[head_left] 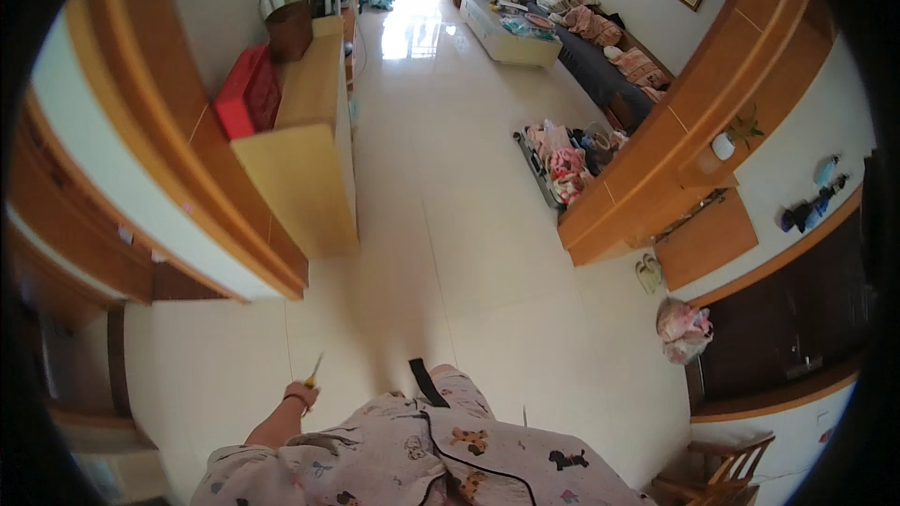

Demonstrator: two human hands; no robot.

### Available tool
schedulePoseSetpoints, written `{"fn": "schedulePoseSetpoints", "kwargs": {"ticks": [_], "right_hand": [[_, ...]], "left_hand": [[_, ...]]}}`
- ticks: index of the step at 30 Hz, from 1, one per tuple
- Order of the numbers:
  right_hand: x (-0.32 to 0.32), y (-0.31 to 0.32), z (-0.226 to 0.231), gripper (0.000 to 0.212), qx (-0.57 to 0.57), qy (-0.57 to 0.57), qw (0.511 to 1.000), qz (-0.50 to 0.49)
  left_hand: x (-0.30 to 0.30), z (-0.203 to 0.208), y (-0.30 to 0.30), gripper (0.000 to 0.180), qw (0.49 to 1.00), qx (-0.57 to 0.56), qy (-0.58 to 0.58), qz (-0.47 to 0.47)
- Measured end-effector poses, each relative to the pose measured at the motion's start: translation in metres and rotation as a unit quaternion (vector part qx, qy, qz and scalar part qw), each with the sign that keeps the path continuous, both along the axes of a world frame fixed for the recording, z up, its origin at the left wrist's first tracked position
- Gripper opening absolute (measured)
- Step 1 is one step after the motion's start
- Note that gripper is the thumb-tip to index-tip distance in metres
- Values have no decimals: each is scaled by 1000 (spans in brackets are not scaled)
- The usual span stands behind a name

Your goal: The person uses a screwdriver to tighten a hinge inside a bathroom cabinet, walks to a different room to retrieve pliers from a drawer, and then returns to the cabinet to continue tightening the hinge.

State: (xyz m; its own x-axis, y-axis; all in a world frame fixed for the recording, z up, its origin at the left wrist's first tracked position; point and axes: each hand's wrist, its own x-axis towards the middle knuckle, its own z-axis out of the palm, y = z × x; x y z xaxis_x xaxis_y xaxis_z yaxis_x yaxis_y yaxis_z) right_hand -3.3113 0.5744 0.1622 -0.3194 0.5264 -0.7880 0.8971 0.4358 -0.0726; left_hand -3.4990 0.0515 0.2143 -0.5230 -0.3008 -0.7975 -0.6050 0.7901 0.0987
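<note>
My left hand [302, 394] is at the lower left, out from my side, with a dark band around its wrist. Its fingers are closed around a screwdriver [310, 381] with a yellow handle, its thin shaft pointing up and away. My right hand does not show. A thin dark point [525, 415] sticks out past the edge of my patterned shirt [441, 445] on the right; what it belongs to is hidden. A black strap [427, 382] hangs over the front of the shirt.
Pale tiled floor [422, 206] runs ahead between two wooden door frames. A light wood cabinet [300, 169] carries a red box [247, 94]. An open suitcase [562, 164], slippers [648, 274] and a plastic bag [684, 330] are to the right. A wooden chair [727, 468] stands lower right.
</note>
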Motion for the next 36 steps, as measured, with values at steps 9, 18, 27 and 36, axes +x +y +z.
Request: {"fn": "schedulePoseSetpoints", "kwargs": {"ticks": [9,18,27,36], "right_hand": [[-226,50,6,23,-13,-50,997,-56],[-824,155,64,13,-77,388,918,-36],[-1037,202,26,18,-11,60,997,40],[-1221,232,-14,19,-19,-26,999,-11]], "left_hand": [[-365,-15,126,42,966,65,224,-108],[-606,45,184,34,950,-17,312,-25],[-951,9,224,37,965,52,256,3],[-1277,-37,265,42,964,65,171,-194]]}}
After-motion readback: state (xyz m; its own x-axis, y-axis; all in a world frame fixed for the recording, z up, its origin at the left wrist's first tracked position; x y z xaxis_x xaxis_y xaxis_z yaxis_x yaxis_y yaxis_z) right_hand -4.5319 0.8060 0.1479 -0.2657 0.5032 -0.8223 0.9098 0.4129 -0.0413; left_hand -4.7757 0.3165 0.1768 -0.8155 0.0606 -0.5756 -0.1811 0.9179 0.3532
